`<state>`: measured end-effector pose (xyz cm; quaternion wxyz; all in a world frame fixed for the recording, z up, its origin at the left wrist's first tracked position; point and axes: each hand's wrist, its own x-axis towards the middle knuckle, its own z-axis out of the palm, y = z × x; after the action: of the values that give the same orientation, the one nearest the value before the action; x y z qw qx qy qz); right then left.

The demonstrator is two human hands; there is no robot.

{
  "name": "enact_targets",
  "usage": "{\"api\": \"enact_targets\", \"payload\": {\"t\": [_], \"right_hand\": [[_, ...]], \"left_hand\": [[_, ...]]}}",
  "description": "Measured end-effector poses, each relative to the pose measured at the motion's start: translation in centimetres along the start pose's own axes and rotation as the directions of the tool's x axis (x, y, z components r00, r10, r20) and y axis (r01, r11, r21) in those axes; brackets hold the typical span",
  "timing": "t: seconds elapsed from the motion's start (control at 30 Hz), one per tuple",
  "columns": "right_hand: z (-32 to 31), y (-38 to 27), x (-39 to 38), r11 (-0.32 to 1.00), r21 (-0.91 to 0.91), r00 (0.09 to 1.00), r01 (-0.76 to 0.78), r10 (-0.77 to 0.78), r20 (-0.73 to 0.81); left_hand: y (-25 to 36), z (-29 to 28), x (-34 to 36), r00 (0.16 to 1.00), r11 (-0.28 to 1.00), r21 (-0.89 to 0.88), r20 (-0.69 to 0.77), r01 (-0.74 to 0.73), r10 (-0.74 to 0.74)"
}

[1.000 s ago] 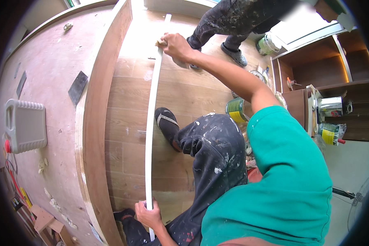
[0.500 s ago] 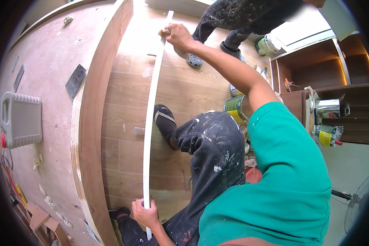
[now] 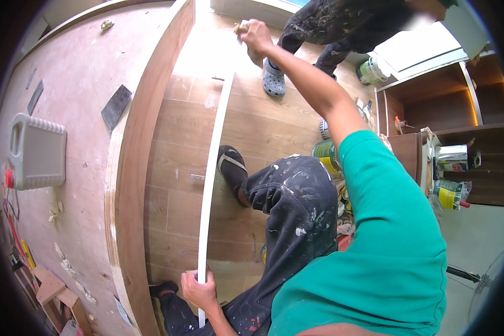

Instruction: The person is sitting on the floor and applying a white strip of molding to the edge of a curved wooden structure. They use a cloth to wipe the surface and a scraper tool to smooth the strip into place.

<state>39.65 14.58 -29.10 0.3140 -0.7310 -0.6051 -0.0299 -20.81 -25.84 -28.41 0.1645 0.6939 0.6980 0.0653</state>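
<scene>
A long, narrow white strip (image 3: 210, 190) runs from beside my lap to the bright far floor, where glare washes out its end. My left hand (image 3: 199, 289) is closed around the strip's near part. Far out at arm's length, my right hand (image 3: 256, 40) grips a small tan piece (image 3: 241, 27), perhaps a folded pad; its kind is unclear. Whether that piece touches the strip cannot be made out in the glare.
A wooden-edged board surface (image 3: 84, 151) at left holds a grey jug (image 3: 39, 152) and a dark flat plate (image 3: 116, 108). Another person's clog (image 3: 274, 81) stands near my right hand. Cans (image 3: 326, 155) sit right of my knee; shelves (image 3: 437, 101) stand beyond.
My right hand has moved slightly farther and to the right with the tan piece. My left hand stays on the strip. The view has shifted a little.
</scene>
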Motion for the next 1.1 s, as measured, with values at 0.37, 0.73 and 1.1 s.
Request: {"api": "enact_targets", "payload": {"t": [0.37, 0.73, 1.1], "right_hand": [[-3.6, -10.7, -14.5, 0.954, 0.298, 0.862, 0.031, -0.176, 0.476], [-7.7, -33.3, -15.7, 0.787, 0.463, 0.434, 0.407, -0.613, 0.660], [7.3, -50.7, -13.1, 0.426, 0.265, 0.328, 0.865, -0.880, 0.344]], "left_hand": [[-0.7, 1.1, 0.3, 0.997, 0.997, -0.040, -0.047, -0.064, 0.062], [-1.9, 0.1, 1.2, 1.000, 0.972, -0.237, 0.003, 0.007, -0.007], [-1.9, 1.4, 1.3, 1.000, 0.958, -0.287, 0.005, 0.025, -0.025]]}}
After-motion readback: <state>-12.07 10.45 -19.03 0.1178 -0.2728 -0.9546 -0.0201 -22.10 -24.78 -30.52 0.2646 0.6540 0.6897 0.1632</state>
